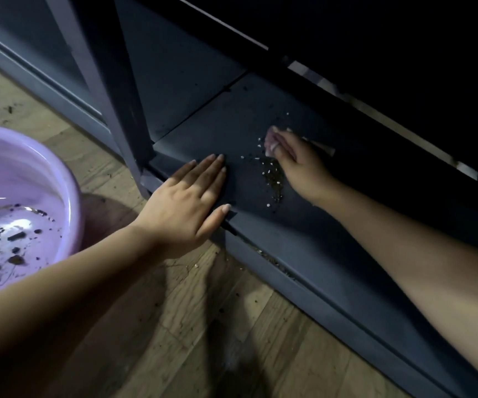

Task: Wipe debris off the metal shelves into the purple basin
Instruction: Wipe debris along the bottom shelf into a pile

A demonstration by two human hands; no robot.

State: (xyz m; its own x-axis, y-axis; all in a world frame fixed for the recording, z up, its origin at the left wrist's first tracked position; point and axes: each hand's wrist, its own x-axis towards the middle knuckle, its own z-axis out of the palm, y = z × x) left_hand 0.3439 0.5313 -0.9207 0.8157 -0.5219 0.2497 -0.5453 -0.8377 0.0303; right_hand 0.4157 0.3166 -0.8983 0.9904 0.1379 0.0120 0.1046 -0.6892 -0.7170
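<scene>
The bottom shelf (249, 116) of a dark metal rack sits low over a wooden floor (192, 326), most of its far side lost in shadow. The left hand (194, 196) lies flat and released on the near edge of the shelf, fingers together and pointing far, thumb spread to the right along the lip. To its right, the right hand (295, 159) is clenched around a small pinkish cloth (271, 140), bunched at the fingertips and pressed against the shelf. Between the two hands lies a loose pile of debris (273, 179), dark crumbs mixed with pale grains, with a few stray grains scattered farther back. The purple basin (59, 179) stands on the floor at the left, well apart from the shelf edge and partly cut off by the frame; dark bits and a film of dirt lie in its bottom. More crumbs dot the floor near the rack
</scene>
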